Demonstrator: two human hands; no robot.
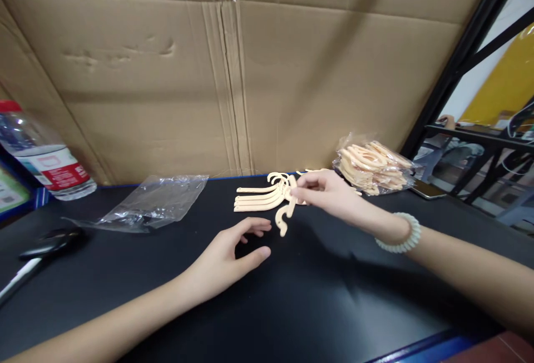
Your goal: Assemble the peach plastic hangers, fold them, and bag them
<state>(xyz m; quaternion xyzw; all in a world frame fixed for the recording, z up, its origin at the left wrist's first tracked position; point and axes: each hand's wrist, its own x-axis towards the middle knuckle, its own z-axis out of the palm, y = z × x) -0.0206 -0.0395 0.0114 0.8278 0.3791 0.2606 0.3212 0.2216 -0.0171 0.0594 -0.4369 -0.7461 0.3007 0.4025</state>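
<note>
A small pile of cream plastic hangers [261, 197] lies on the black table [317, 302] near the cardboard wall. My right hand [329, 192] pinches one cream hanger [286, 214] by its middle, its hook hanging down just above the table. My left hand [233, 254] rests on the table a little in front of the pile, fingers loosely curled and apart, holding nothing. A pale bead bracelet [400, 235] sits on my right wrist.
A clear bag full of cream hangers [373, 167] lies at the back right. An empty clear plastic bag [154, 202] lies at the left, with a water bottle [44, 160] and a dark object [52, 240] farther left. A cardboard wall [233, 74] stands behind.
</note>
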